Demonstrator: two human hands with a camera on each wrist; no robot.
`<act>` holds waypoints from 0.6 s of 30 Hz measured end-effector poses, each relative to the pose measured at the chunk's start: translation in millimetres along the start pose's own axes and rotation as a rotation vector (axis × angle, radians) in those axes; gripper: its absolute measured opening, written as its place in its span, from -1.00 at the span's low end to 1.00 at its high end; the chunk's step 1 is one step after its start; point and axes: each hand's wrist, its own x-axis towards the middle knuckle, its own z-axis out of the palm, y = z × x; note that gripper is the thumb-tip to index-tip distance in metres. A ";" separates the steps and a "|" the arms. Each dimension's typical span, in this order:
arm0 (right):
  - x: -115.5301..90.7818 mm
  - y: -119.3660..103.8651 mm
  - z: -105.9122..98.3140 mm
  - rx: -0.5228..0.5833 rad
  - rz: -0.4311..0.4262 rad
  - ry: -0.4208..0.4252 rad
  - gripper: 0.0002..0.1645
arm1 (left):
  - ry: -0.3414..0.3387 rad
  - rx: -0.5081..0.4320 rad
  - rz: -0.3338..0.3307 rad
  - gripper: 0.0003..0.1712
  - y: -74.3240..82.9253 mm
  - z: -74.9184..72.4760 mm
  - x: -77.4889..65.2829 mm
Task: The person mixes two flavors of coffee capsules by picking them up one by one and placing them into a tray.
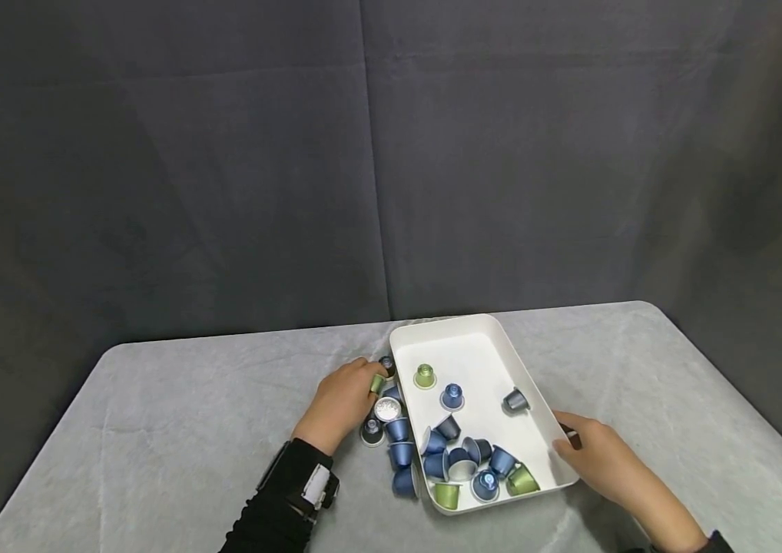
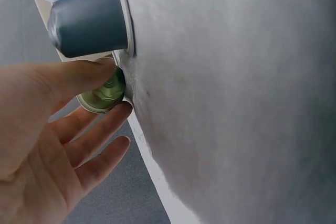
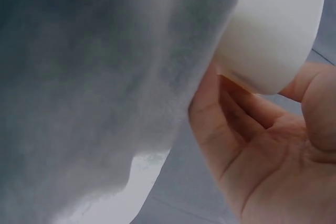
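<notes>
My left hand (image 1: 339,403) pinches a green coffee capsule (image 1: 378,383) between thumb and fingers, just left of the white tray (image 1: 481,349). In the left wrist view that green capsule (image 2: 105,94) sits at the thumb tip, beside a dark blue-grey capsule (image 2: 92,19). On the table along the tray's left side lie several loose capsules, among them a blue capsule (image 1: 401,455) and a black capsule (image 1: 372,432). My right hand (image 1: 598,457) grips the tray's right edge near its front corner; in the right wrist view its fingers reach beneath the tray (image 3: 275,30).
Inside the tray, several blue and dark capsules cluster at the front, with a green capsule (image 1: 521,480) among them. A green capsule (image 1: 424,375), a blue capsule (image 1: 452,396) and a grey capsule (image 1: 515,401) stand or lie farther back. A grey cloth covers the table (image 1: 211,415); a dark curtain (image 1: 225,192) hangs behind.
</notes>
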 end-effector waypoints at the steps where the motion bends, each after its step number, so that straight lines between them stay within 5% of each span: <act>1: 0.2 0.2 -0.3 0.000 -0.005 0.001 -0.48 | 0.002 -0.002 -0.001 -0.67 -0.6 -0.6 -0.2; 11: 4.5 2.7 -4.3 -0.006 -0.037 -0.005 -0.50 | 0.015 -0.005 -0.039 -0.68 -4.7 -6.7 -2.3; 18: 7.8 7.8 -9.7 -0.043 -0.019 -0.017 -0.50 | 0.084 -0.005 -0.075 -0.71 -4.3 -9.4 1.1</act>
